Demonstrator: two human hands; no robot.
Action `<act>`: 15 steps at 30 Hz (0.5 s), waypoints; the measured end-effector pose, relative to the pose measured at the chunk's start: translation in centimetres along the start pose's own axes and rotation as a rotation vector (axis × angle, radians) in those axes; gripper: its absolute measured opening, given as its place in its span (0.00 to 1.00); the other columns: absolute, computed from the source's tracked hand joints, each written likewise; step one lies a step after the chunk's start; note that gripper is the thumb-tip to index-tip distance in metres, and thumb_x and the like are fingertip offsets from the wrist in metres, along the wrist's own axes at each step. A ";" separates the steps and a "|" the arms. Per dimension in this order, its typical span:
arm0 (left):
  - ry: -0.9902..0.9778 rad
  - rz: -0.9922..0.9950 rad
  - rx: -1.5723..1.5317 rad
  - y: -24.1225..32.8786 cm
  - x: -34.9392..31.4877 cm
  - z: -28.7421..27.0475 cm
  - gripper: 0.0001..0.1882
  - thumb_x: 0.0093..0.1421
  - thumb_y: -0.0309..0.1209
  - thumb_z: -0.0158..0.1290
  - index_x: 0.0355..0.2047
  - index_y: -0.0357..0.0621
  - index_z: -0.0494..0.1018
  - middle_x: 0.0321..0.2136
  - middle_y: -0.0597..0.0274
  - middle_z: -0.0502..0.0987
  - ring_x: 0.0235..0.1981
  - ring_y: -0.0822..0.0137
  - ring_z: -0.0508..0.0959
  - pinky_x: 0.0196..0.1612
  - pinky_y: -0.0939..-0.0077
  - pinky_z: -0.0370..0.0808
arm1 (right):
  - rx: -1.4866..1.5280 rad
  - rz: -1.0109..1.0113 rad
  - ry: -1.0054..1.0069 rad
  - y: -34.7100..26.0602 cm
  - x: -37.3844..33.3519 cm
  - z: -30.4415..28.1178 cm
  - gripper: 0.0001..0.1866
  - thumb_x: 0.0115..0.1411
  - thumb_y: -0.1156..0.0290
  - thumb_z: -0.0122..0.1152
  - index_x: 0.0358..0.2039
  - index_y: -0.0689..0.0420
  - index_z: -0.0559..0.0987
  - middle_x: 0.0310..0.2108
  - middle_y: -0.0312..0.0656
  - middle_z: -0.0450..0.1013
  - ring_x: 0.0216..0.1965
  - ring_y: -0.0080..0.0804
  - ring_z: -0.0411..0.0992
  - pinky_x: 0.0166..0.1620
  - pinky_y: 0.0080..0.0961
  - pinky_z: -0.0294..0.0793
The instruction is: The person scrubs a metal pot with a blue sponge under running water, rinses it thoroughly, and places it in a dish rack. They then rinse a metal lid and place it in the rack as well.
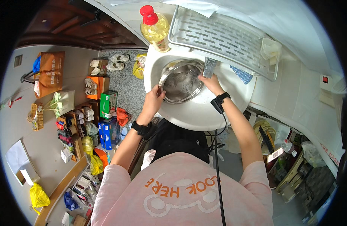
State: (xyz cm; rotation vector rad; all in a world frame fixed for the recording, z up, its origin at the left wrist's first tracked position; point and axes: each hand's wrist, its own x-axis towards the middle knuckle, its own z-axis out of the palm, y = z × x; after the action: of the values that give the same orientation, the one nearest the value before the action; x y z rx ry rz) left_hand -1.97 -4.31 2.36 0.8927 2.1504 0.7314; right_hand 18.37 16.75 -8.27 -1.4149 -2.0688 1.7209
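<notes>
Person in a pale pink shirt fills the lower centre of the frame. White oval washbasin at upper centre. Clear dish rack with a slotted tray at upper right of the basin, running along its far edge. Orange-brown bag hangs on the wall, upper left; green box stands to the left of centre, shoes near it.

Round metal bowl sits in the basin, upper centre of the frame; interior shiny, with what look like bubbles. Bottle of yellow liquid with a red pump top stands on the basin's far edge, upper left of the bowl.

Left hand: nearly closed, thumb and fingers pinching the bowl's left rim. Right hand: partly closed on the right rim, thumb lapped over the edge; other fingers largely hidden. Chrome faucet just above the right hand; touching or apart, cannot tell. Blue patterned cloth lies on the basin, right of the faucet. Black band on the left wrist, another on the right.
</notes>
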 end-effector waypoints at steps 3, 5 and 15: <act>-0.054 -0.007 0.044 -1.4 1.7 0.4 0.11 0.60 0.31 0.55 0.35 0.35 0.68 0.25 0.45 0.76 0.27 0.48 0.77 0.33 0.62 0.73 | -0.021 -0.023 -0.003 -0.4 -1.3 -1.1 0.13 0.58 0.68 0.62 0.41 0.61 0.76 0.33 0.37 0.77 0.35 0.26 0.74 0.43 0.24 0.72; -0.086 0.036 0.069 -2.5 3.4 0.6 0.13 0.60 0.34 0.56 0.35 0.35 0.68 0.26 0.45 0.75 0.27 0.50 0.76 0.32 0.63 0.72 | 0.161 -0.018 -0.026 -0.4 -2.7 -2.0 0.13 0.57 0.68 0.62 0.40 0.61 0.77 0.32 0.37 0.77 0.34 0.24 0.73 0.42 0.22 0.72; -0.483 -0.002 0.103 -3.7 10.5 9.3 0.18 0.62 0.33 0.49 0.49 0.33 0.67 0.39 0.39 0.77 0.42 0.43 0.78 0.45 0.57 0.74 | 0.297 0.134 -0.147 -3.2 -9.0 -6.1 0.06 0.56 0.74 0.56 0.33 0.62 0.75 0.23 0.28 0.66 0.26 0.15 0.62 0.30 0.17 0.62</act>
State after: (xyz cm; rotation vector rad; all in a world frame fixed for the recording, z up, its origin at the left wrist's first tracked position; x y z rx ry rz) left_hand -1.84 3.57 -9.77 1.0027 1.7674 0.3561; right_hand 25.22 15.22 0.61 -1.3980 -1.7188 2.1389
